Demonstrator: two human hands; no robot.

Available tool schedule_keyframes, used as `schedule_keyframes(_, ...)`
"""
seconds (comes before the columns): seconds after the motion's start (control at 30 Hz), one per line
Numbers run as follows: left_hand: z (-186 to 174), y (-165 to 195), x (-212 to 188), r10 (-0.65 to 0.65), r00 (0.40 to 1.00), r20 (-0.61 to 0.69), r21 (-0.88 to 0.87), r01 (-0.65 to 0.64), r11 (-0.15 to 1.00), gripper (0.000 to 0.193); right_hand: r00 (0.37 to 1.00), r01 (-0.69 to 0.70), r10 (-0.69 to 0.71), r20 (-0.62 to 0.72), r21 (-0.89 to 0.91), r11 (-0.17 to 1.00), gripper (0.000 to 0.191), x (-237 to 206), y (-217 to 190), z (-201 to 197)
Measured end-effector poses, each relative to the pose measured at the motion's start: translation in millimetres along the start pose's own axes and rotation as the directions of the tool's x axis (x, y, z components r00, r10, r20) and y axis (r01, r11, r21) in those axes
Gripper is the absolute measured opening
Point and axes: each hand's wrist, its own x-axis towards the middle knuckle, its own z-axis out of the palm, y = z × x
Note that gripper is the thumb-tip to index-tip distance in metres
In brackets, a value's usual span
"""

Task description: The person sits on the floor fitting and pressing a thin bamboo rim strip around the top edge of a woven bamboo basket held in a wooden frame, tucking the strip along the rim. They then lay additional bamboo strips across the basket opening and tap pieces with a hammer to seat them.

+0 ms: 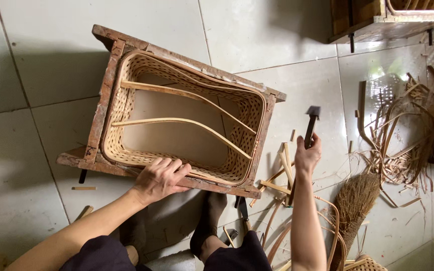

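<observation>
Left hand (160, 178) presses flat on the near rim, fingers (169, 164) spread wide | woven basket (182, 120) sits inside a worn wooden frame (104, 88) on the tiled floor (21, 75) | right hand (307, 155) lifts a dark hammer (311, 124), fingers wrapped round its handle | cut cane strips (282, 173) and a brush (353, 200) lie beside it

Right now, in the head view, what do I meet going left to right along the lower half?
Left hand pressing the woven basket's rim inside the wooden frame → loose bamboo strips on the floor → right hand gripping a dark hammer → straw brush → tangled cane offcuts.
</observation>
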Motion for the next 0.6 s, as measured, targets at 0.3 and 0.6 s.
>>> schedule_keyframes(0.3, -12, 32, -8, -0.129, 0.991, 0.024, -0.132, 0.131, 0.983, 0.05, 0.988, -0.151, 0.131, -0.077, -0.419, 0.895, 0.052, 14, 91, -18)
schedule_keyframes(0.6, -6, 30, 17, -0.268, 0.92, 0.287, -0.44, 0.375, 0.815, 0.022, 0.87, 0.491, -0.326, 0.369, -0.597, 0.634, 0.039, -40, 56, -5)
